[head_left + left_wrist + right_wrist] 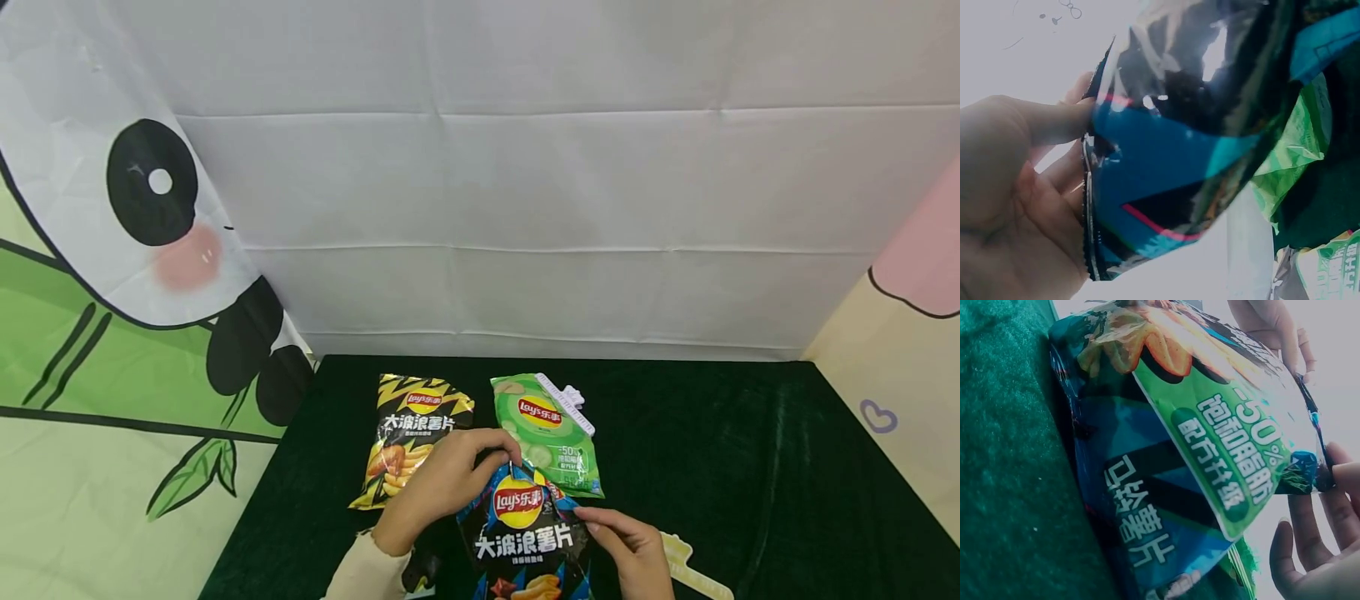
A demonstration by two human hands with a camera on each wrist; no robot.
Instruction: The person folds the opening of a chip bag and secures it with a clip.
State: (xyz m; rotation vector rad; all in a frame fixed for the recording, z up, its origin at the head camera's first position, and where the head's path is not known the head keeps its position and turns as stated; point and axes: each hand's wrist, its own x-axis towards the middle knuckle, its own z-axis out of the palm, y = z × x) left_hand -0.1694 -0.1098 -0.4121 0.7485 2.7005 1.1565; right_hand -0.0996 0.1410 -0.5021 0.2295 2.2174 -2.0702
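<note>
A black and blue Lay's potato chip bag [528, 537] is held up by its top edge at the front of the table. My left hand [453, 471] pinches its upper left end between thumb and fingers; the left wrist view shows the thumb [1054, 120] against the sealed edge. With thumb and fingers my right hand [630, 546] pinches the upper right corner, which lies lower than the left one. In the right wrist view, the right hand's fingers [1310, 534] meet the crumpled corner, and the bag's lower part is close over the dark green cloth.
Behind the left hand lies a black and yellow Lay's bag [416, 442]. A green Lay's bag [551, 437] lies behind the held bag, with a white sealing clip [566, 404] along its top. A pale yellow clip [693, 567] lies on the green cloth [705, 450] by the right hand.
</note>
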